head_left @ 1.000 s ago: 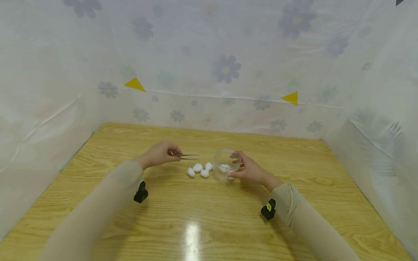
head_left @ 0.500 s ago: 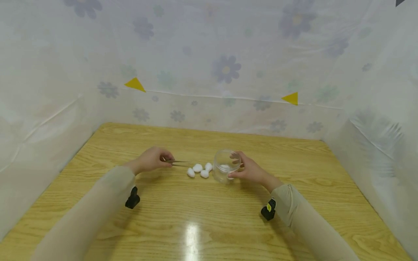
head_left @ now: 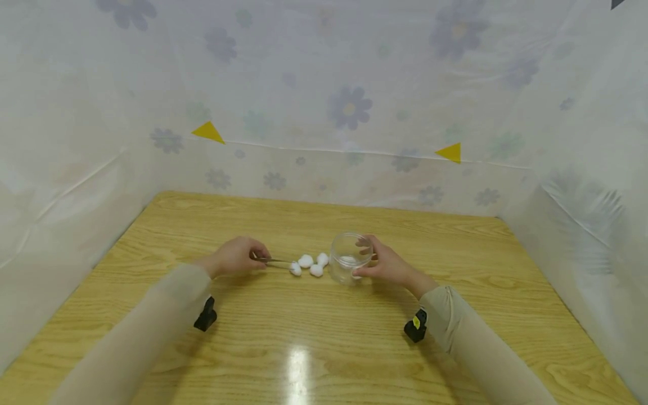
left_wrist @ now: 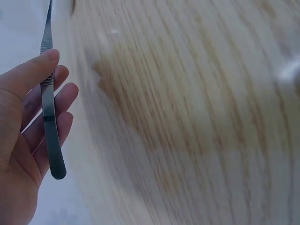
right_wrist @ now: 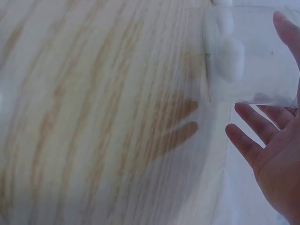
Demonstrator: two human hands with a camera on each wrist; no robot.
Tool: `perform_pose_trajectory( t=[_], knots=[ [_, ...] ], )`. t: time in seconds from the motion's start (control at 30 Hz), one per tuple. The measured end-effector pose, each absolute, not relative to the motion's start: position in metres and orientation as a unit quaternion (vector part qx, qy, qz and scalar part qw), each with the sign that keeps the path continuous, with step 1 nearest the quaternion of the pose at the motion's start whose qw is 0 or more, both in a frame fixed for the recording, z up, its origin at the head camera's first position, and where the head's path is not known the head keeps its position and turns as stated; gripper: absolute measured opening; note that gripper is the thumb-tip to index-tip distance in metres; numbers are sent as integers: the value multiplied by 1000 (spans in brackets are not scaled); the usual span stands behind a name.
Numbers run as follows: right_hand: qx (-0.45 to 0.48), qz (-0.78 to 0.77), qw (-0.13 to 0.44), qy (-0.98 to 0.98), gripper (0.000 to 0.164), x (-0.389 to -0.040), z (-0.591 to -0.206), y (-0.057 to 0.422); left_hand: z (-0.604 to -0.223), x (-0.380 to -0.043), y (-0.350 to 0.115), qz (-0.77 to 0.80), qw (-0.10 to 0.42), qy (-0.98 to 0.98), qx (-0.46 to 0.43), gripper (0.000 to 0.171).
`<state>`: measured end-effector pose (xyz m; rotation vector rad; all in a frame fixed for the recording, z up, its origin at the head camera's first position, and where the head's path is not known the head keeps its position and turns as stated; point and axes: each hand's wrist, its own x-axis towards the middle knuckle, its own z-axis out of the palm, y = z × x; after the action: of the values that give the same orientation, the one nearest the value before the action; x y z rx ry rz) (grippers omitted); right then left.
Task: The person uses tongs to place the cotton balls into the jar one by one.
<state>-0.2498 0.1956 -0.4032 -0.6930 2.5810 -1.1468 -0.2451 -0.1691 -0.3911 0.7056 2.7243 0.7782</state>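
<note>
My left hand (head_left: 237, 256) pinches metal tweezers (left_wrist: 48, 105) between thumb and fingers, pointing right. Their tips, spread slightly apart, are at the leftmost white cotton ball (head_left: 296, 270); whether they grip it I cannot tell. Several more cotton balls (head_left: 306, 261) lie grouped on the table, just left of a clear, round jar (head_left: 348, 244). The jar stands upright with its top uncovered. My right hand (head_left: 388, 265) holds it from the right, thumb on the near side and fingers behind. White shapes (right_wrist: 232, 61) show through the jar wall in the right wrist view; some seem to lie inside.
The wood-grain table (head_left: 304, 320) is enclosed by pale flowered sheeting (head_left: 304, 101) at the back and both sides. Two yellow triangles (head_left: 208, 132) mark the back sheet. Black wrist cameras (head_left: 205, 315) hang below both forearms.
My left hand has moved left and nearer to me, bringing the tweezer tips from behind the cotton balls down to the leftmost one. My right hand and the jar stay in place.
</note>
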Motion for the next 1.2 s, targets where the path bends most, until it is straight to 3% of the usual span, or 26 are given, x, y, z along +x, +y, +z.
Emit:
perform_pose_trajectory(
  t=[0.3, 0.57, 1.2],
  knots=[
    [-238, -389, 124, 881, 75, -229, -372, 185, -392, -244, -168, 196, 95, 935, 280, 11],
    [-243, -386, 108, 883, 79, -250, -403, 196, -395, -244, -169, 200, 81, 935, 281, 8],
    [-241, -387, 114, 883, 81, -251, -405, 198, -393, -241, -175, 247, 61, 930, 264, 9]
  ],
)
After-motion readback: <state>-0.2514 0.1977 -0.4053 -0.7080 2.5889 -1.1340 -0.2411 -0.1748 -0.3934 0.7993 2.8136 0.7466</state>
